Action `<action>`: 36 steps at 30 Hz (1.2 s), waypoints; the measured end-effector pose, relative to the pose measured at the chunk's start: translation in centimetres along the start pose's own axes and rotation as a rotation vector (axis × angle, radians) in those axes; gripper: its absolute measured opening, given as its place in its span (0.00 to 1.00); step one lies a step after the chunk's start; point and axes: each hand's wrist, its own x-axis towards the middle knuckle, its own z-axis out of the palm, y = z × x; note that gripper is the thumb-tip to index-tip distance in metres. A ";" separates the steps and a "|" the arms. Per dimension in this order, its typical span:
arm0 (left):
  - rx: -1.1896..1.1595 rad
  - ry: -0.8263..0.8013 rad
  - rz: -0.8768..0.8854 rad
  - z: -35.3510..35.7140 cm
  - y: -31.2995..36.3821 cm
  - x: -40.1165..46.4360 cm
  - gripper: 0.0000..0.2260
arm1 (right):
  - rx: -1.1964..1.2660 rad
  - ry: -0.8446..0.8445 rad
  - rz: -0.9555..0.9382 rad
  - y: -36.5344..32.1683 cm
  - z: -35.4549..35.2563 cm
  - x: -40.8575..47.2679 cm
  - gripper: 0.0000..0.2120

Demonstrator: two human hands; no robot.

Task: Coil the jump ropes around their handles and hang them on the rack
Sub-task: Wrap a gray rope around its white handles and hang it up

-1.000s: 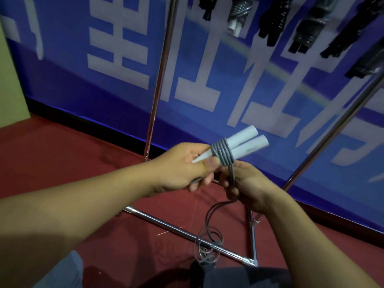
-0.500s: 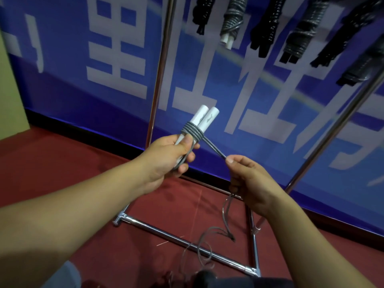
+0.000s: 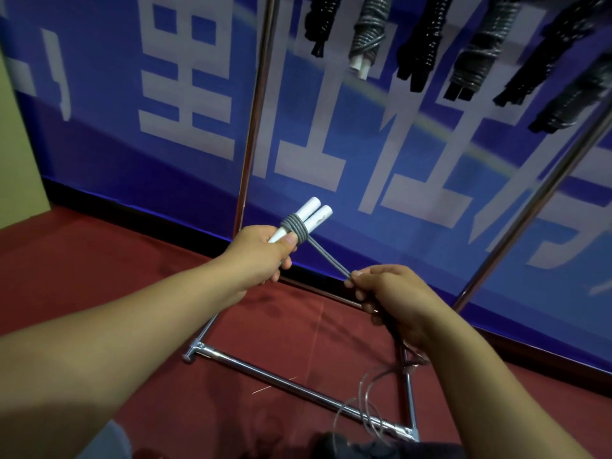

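My left hand (image 3: 265,251) grips two white jump rope handles (image 3: 313,212) held side by side, their ends pointing up and to the right. Several turns of grey rope (image 3: 293,226) are wound around them just above my thumb. From the coil a doubled strand of the rope (image 3: 328,258) runs taut down to the right into my right hand (image 3: 389,298), which pinches it. The loose rest of the rope (image 3: 367,402) hangs below my right hand in loops near the floor.
A chrome rack stands ahead, with an upright post (image 3: 253,117), a slanted post (image 3: 536,193) at the right and a floor bar (image 3: 298,387). Several coiled ropes (image 3: 367,31) hang from its top. Behind is a blue banner wall, below a red floor.
My right hand has brought the rope from under the handles out to the lower right and pulled it taut. My left hand tilted the handles more upright and shifted left.
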 end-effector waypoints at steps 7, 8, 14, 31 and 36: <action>0.048 0.005 -0.005 -0.1 -0.3 0.4 0.12 | -0.093 -0.023 -0.062 -0.4 0.3 -0.9 0.14; 0.049 0.007 -0.003 0.0 -0.3 0.4 0.12 | -0.110 -0.007 -0.090 -0.5 0.5 -1.2 0.15; 0.161 0.008 0.036 -0.1 -0.9 0.7 0.13 | -0.469 0.069 -0.387 -0.8 1.2 -3.1 0.13; 0.686 -0.202 0.053 -0.1 -1.3 -0.3 0.15 | -0.747 0.157 -0.691 0.8 1.5 -4.6 0.11; 0.756 -0.366 0.045 0.3 -1.9 -1.0 0.13 | -0.779 0.213 -0.716 0.8 1.7 -4.1 0.15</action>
